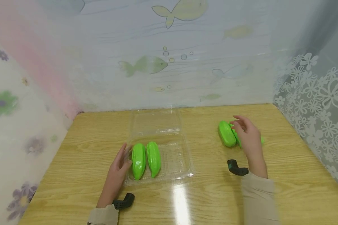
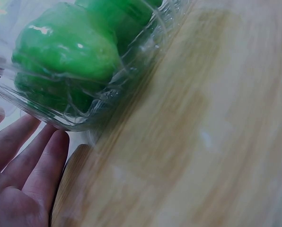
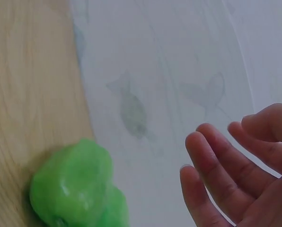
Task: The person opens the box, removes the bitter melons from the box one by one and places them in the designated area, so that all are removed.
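A clear plastic clamshell box [image 1: 187, 156] lies on the table with its lid [image 1: 156, 122] folded back. In its left half two long, ridged, glossy green vegetable-like pieces, a left one [image 1: 138, 161] and a right one [image 1: 153, 159], lie side by side, tapered ends toward me. My left hand [image 1: 116, 172] is at the box's left side, fingers extended, fingertips right at the wall in the left wrist view. My right hand [image 1: 248, 137] hovers over more green pieces [image 1: 226, 133] at the right, partly hiding them. Its fingers are loosely bent with nothing between them.
The wooden table [image 1: 208, 200] meets a fish-patterned curtain [image 1: 101, 78] at its back edge. Flowered sheets hang at the left and right sides. A black wrist device [image 1: 236, 168] sits at my right cuff, and another [image 1: 124, 201] at my left.
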A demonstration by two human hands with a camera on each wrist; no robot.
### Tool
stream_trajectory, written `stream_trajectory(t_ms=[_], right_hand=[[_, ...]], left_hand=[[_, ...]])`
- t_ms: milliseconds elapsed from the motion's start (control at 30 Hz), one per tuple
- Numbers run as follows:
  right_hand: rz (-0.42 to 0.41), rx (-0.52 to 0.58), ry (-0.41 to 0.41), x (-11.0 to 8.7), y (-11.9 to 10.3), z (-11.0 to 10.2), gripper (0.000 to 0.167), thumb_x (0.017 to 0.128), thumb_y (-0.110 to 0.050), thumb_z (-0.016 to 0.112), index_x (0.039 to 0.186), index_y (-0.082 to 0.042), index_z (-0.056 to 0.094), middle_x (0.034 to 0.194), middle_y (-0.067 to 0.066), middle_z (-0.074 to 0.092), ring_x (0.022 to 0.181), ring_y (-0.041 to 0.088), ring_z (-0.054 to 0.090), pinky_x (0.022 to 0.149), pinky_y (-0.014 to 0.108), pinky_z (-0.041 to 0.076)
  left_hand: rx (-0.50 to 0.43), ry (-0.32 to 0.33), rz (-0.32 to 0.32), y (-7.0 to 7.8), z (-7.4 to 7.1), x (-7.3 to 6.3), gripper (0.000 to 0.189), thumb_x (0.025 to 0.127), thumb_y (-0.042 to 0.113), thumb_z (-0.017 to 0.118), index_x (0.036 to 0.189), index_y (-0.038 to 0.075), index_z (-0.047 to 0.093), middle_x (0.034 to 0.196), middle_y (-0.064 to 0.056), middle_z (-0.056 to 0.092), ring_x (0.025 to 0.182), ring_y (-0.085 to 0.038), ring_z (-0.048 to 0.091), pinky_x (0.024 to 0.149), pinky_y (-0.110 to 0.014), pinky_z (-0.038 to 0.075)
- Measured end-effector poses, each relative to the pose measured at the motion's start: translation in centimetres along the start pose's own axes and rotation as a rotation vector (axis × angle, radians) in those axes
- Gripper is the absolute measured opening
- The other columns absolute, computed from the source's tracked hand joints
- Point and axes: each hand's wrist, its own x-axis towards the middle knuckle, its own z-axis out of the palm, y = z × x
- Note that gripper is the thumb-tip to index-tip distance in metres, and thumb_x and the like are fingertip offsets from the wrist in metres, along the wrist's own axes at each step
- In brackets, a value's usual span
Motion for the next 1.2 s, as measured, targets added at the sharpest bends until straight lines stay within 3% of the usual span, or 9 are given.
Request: stream_trajectory(t_ms=[367, 833, 1100, 1200], right_hand=[[-0.112, 0.076, -0.131, -0.2, -2.1, 3.5, 0.034, 0.092, -0.033, 0.047, 0.124, -0.019, 0.05, 0.103, -0.002, 0.062, 0.09, 0.011, 0.058, 0.079, 0.035, 0.047], [-0.114, 0.249, -0.323, -1.4, -4.7, 6.2, 0.035, 0.093, -0.033, 0.046, 0.127, -0.026, 0.045, 0.106, -0.002, 0.059, 0.091, 0.015, 0.058, 0.079, 0.035, 0.047], [-0.117, 0.336, -0.364, -2.7, -8.3, 5.9, 0.035, 0.093, -0.009, 0.046, 0.127, -0.007, 0.045, 0.106, 0.015, 0.059, 0.09, 0.028, 0.058, 0.078, 0.041, 0.049], [-0.132, 0.326, -0.366, -2.9, -8.8, 6.2, 0.034, 0.093, -0.009, 0.046, 0.127, -0.008, 0.045, 0.105, 0.013, 0.059, 0.089, 0.026, 0.059, 0.078, 0.038, 0.049]], left_hand=[[-0.007, 0.006, -0.016, -0.1, 0.0, 0.1, 0.061, 0.092, 0.018, 0.049, 0.142, 0.034, 0.017, 0.142, 0.007, 0.031, 0.13, -0.009, 0.023, 0.106, -0.033, 0.017], [-0.006, -0.014, 0.013, -0.1, 0.0, 0.1, 0.06, 0.093, 0.017, 0.048, 0.142, 0.033, 0.017, 0.143, 0.002, 0.029, 0.131, -0.012, 0.021, 0.106, -0.034, 0.015], [0.005, 0.008, -0.011, -0.1, 0.0, 0.0, 0.061, 0.092, 0.017, 0.049, 0.142, 0.034, 0.018, 0.141, 0.006, 0.031, 0.13, -0.009, 0.023, 0.107, -0.034, 0.016], [0.007, 0.01, -0.01, -0.2, 0.0, 0.1, 0.061, 0.092, 0.017, 0.049, 0.142, 0.034, 0.018, 0.141, 0.005, 0.032, 0.13, -0.009, 0.022, 0.107, -0.036, 0.015]])
